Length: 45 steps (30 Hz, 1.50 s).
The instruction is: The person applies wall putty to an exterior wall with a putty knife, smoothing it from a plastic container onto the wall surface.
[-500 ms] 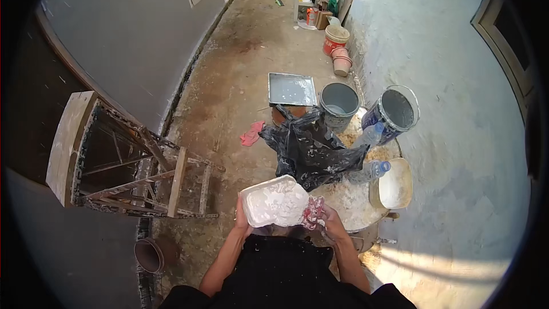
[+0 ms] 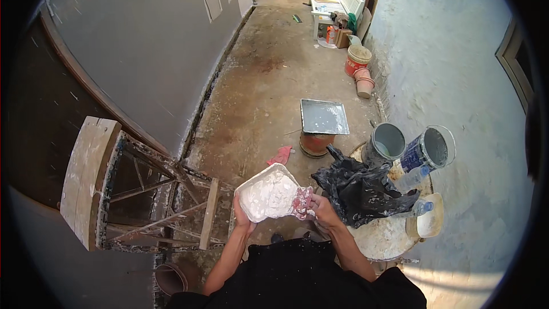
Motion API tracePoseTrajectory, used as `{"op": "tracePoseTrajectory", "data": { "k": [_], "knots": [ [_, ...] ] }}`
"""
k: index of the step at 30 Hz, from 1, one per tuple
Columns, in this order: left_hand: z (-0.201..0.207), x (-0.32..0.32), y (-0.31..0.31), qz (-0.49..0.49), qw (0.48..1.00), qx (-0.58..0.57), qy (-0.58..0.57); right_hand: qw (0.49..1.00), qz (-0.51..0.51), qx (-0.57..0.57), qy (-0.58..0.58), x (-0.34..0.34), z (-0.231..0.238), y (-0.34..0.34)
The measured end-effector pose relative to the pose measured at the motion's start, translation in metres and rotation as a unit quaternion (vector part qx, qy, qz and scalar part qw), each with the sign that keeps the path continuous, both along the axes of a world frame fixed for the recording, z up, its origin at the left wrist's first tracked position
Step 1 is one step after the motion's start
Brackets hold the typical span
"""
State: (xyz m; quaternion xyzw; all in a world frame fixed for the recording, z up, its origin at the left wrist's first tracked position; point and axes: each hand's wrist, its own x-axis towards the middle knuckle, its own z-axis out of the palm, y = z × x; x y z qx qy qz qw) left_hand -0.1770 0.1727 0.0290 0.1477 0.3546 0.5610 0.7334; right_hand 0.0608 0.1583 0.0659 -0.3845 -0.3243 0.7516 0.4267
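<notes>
My left hand (image 2: 242, 213) grips the left side of a shallow white tray (image 2: 255, 175), its fingers mostly hidden beneath. Thick white paste (image 2: 273, 195) covers the inside, with uneven lumps on top. At the tray's right edge, my right hand (image 2: 323, 212) is closed on a crumpled red-and-white cloth or sponge (image 2: 303, 201), smeared with white; its exact kind is unclear. The cloth touches the tray's edge. Both hands are in front of my black shirt (image 2: 303, 272).
On my left stands a paint-spattered trestle (image 2: 209, 213) with a wooden top. To the right, a round table (image 2: 380, 246) bears a black plastic bag (image 2: 366, 194), bottles and buckets (image 2: 386, 142). Ahead are a square metal tray (image 2: 324, 115) and a pink cloth (image 2: 280, 155).
My view has turned left and lifted, so the table and buckets sit farther right. The white tray has rotated a little in my hands; both grips remain.
</notes>
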Motion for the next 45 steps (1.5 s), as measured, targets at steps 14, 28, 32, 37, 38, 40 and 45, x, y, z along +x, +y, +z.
{"op": "tracePoseTrajectory", "data": {
  "k": [14, 28, 32, 37, 38, 40, 45],
  "knots": [
    [-0.037, -0.038, 0.261, -0.007, 0.999, 0.029, -0.04, 0.996, -0.083, -0.024, -0.019, -0.046, -0.023, 0.241],
    [-0.036, -0.022, 0.595, -0.103, 0.993, 0.016, -0.057, 0.981, -0.192, -0.027, 0.007, -0.056, -0.009, 0.522],
    [-0.034, -0.011, 0.69, -0.182, 0.981, 0.009, -0.072, 0.967, -0.247, -0.054, 0.007, -0.056, -0.022, 0.598],
    [-0.034, 0.002, 0.826, -0.278, 0.959, 0.025, -0.04, 0.942, -0.326, -0.043, 0.063, -0.059, -0.029, 0.698],
    [-0.028, 0.006, 0.851, -0.305, 0.951, 0.019, -0.042, 0.938, -0.338, -0.042, 0.063, -0.061, -0.029, 0.713],
    [-0.022, 0.017, 0.9, -0.338, 0.94, 0.014, -0.044, 0.922, -0.381, -0.019, 0.065, -0.063, -0.029, 0.747],
    [-0.013, 0.065, 0.994, -0.388, 0.921, -0.008, -0.045, 0.896, -0.44, 0.013, 0.062, -0.039, -0.031, 0.81]
  ]
}}
